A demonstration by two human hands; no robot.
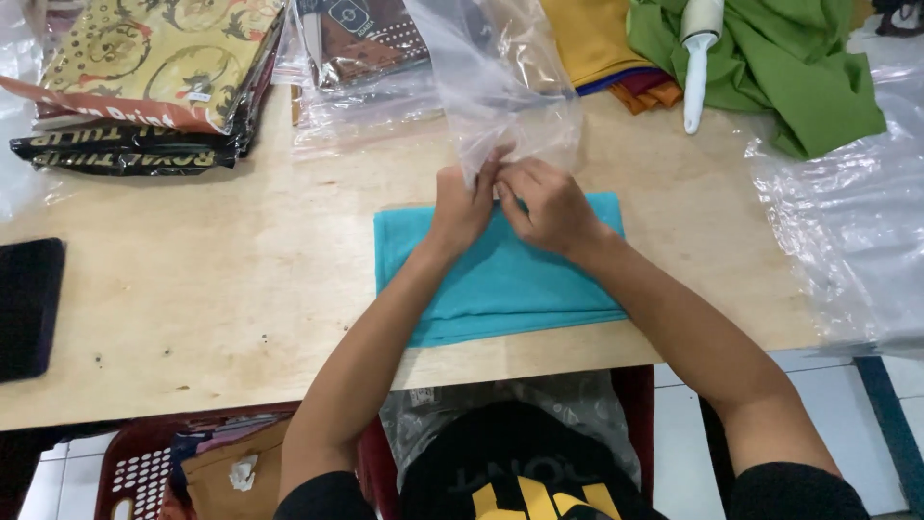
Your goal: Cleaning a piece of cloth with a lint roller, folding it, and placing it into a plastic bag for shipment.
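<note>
While both hands meet at the far edge of the folded teal cloth, the left hand and right hand pinch the mouth of a clear plastic bag between closed fingertips; thumbs and forefingers are narrow, nipped on the film, not on the cloth as far as can be seen. Bag rises upward and away from the hands, crumpled, its closed end toward the stacks at the back. Cloth lies flat on the wooden table, near the front edge, squarely folded, forearms resting across it.

Judgement on doing this step well: the two layers of film look stuck together, so rubbing them apart between thumb and finger seems the point to get right. Grip only one layer per hand; keep the opening low, touching the cloth's far edge. Keep the fold square.

Surroundings: packed patterned fabric packs far left, more bagged fabric behind the bag, a lint roller on green cloth far right, loose plastic sheeting at right, a dark flat object at the left edge.
</note>
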